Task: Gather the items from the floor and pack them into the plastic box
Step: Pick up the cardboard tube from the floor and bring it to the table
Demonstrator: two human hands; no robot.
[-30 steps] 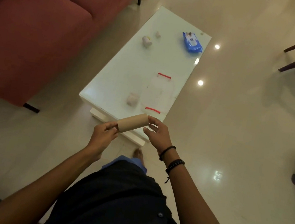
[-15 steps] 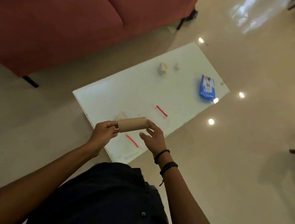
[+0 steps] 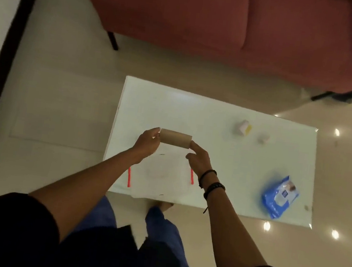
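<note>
A brown cardboard tube [image 3: 175,138] lies level in the air between my hands. My left hand [image 3: 147,145] pinches its left end. My right hand [image 3: 198,160] touches the right end with a fingertip, its other fingers curled. Right below the tube, on the near-left part of the white table [image 3: 218,116], stands the clear plastic box [image 3: 162,176] with a red clip [image 3: 129,177] on its left side and another red clip [image 3: 192,176] on its right. My arms cover part of the box.
A blue wipes pack [image 3: 280,196] lies at the table's near right. A small white roll [image 3: 242,127] and a smaller white item [image 3: 263,137] sit toward its far right. A red sofa [image 3: 231,21] stands behind the table. Shiny floor lies all around.
The view has swung round, and I now face the table's long side squarely. The tube, still held at both ends, has come to hang over the plastic box.
</note>
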